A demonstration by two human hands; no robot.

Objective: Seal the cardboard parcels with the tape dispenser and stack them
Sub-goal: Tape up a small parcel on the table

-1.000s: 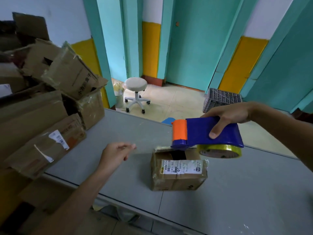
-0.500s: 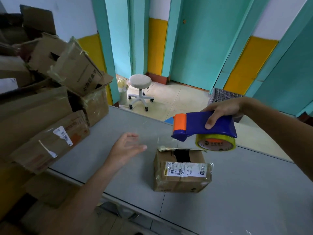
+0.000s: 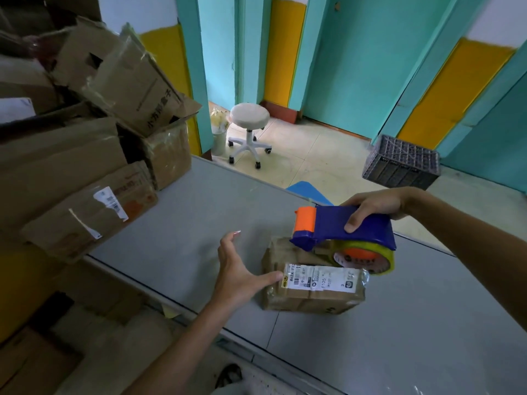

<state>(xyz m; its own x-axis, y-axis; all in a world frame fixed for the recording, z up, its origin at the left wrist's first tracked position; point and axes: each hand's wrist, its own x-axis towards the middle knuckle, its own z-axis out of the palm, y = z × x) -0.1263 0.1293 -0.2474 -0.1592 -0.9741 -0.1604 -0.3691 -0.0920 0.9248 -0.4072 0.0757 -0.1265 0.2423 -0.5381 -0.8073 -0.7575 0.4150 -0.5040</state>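
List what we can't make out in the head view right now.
Head view only:
Top seam of the parcel: covered by the tape dispenser, so sealed or not is unclear.
Whether the tape dispenser touches the parcel: hidden under its blue body.
Fingers of the right hand: behind the tape dispenser.
Small print on the label: too small.
The box pile: cut off by the left edge.

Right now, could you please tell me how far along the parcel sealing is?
Early on. Done: one small labelled parcel sits on the grey table. In hand: the right hand grips the tape dispenser just over its top, and the open left hand touches its side. Left: taping the top, then stacking it.
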